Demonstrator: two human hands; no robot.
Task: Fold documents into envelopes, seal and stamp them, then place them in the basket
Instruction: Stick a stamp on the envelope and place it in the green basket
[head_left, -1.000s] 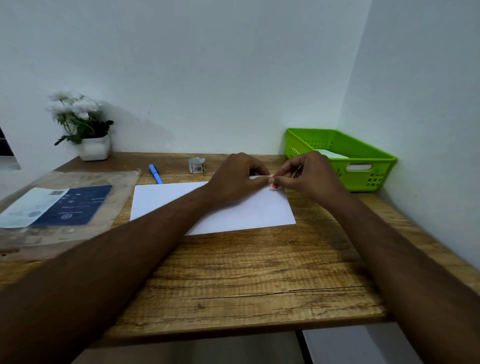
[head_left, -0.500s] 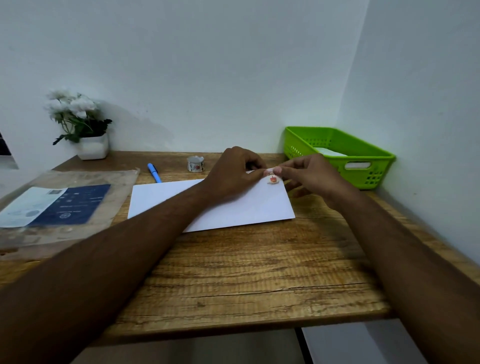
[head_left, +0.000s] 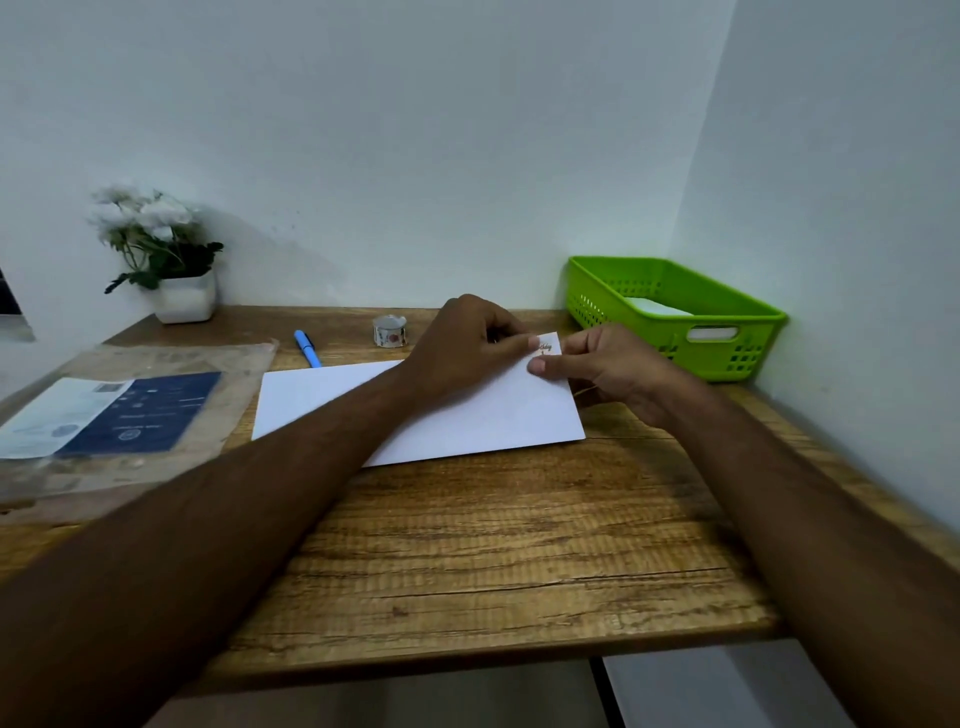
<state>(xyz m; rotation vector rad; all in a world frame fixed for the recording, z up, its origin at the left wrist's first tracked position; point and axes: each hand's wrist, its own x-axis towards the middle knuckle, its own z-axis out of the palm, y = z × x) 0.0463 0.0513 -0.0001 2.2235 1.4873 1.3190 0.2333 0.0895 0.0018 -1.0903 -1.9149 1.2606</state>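
A white envelope (head_left: 467, 410) lies flat on the wooden desk (head_left: 493, 561). At its far right corner sits a small stamp sticker (head_left: 546, 345) with orange print. My left hand (head_left: 467, 343) rests on the envelope, its fingertip pressing the sticker's left edge. My right hand (head_left: 602, 369) pinches the envelope's right edge just below the sticker, thumb on top. A green plastic basket (head_left: 727, 343) stands at the back right with a white envelope (head_left: 657, 306) inside.
A small roll of stickers (head_left: 389, 331) and a blue pen (head_left: 307, 348) lie behind the envelope. A clear plastic sleeve with a blue document (head_left: 119, 410) lies at the left. A white flower pot (head_left: 184, 301) stands at the back left. Walls close the back and right.
The sticker, held between both hands above the envelope's corner, now lies on that corner. My right hand has slid down to the envelope's right edge.
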